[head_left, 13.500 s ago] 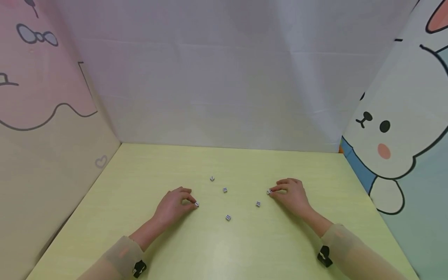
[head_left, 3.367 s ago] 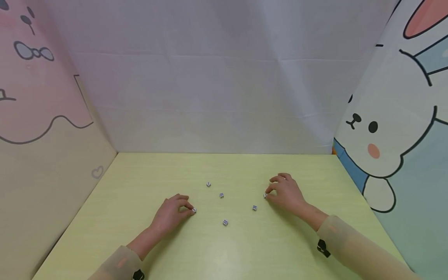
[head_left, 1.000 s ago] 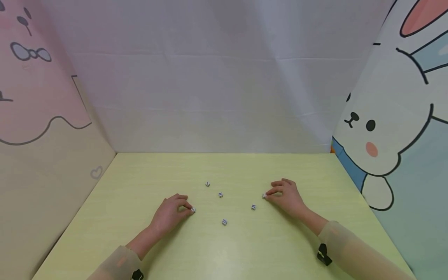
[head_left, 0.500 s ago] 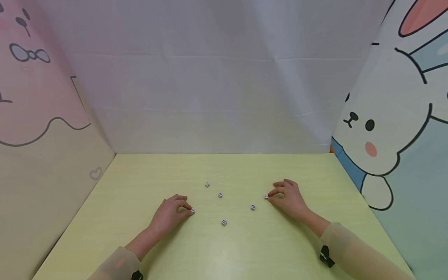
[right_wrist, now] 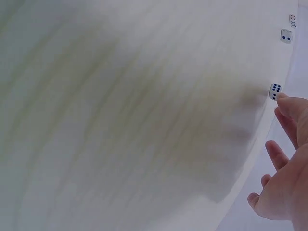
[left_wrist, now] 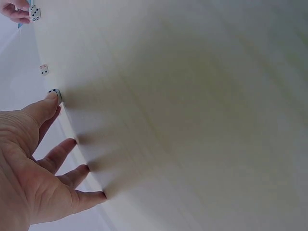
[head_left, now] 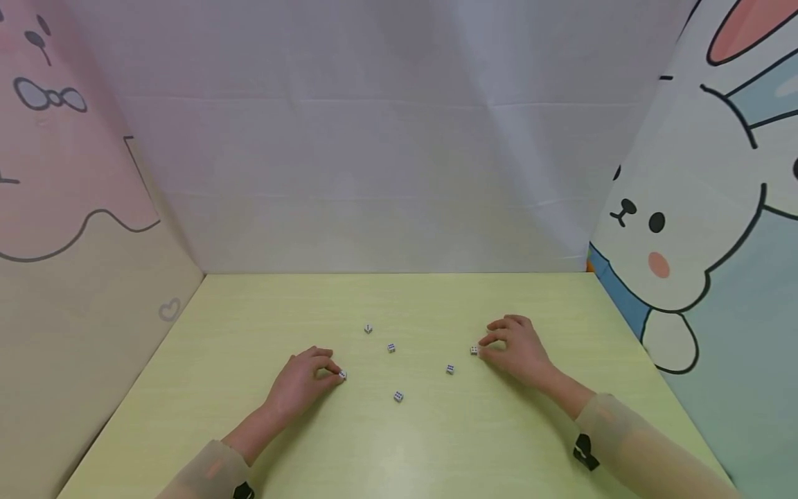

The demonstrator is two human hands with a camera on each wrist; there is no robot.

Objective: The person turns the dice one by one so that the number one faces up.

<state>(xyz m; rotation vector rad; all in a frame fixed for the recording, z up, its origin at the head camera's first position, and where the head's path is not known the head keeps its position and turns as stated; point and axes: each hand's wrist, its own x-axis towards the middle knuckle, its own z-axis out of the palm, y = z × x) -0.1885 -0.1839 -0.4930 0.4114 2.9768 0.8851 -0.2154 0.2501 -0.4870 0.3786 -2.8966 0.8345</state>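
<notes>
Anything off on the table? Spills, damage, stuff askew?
Nothing stands out. Six dice sit loosely spread on the table at mixed angles; no spill or visible damage, though fine chips would be too small to see. The left hand pinches one; the right hand is at another.

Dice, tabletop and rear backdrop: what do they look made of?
Dice: smooth, probably hard plastic, judging by crisp white faces with neat pips. Tabletop: satin wood or wood-look laminate, given faint grain and soft reflection. Rear backdrop: likely fabric or thin sheeting, low-sheen, with creases.
</notes>
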